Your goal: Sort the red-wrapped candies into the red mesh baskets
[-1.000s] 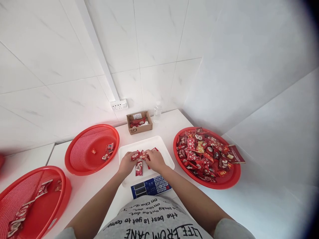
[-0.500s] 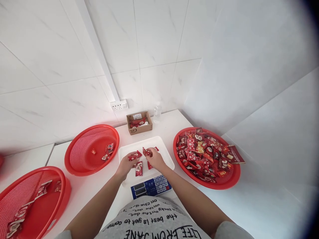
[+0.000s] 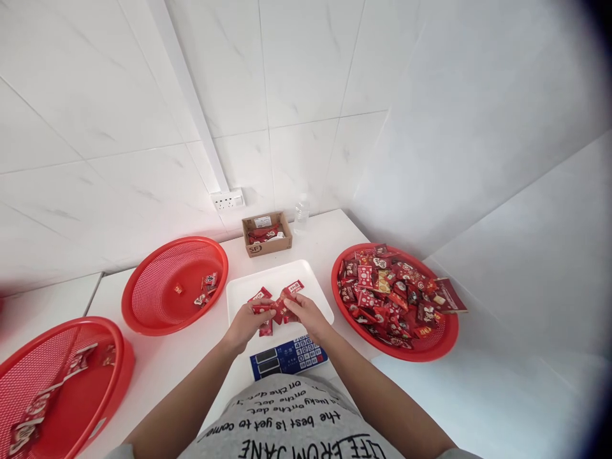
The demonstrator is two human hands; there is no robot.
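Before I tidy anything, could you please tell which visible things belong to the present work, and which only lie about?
Seem part of the work:
red packets, in left hand and right hand
white tray beneath, with more packets
right basket, heaped with similar packets

Seem only nearby:
clear bottle
cardboard box, untouched
two left baskets, untouched

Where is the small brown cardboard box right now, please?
In the head view, the box stands left of the clear plastic bottle, beyond the white rectangular tray.

Hands (image 3: 308, 315) on red packets (image 3: 280, 312) over white tray (image 3: 314, 282)
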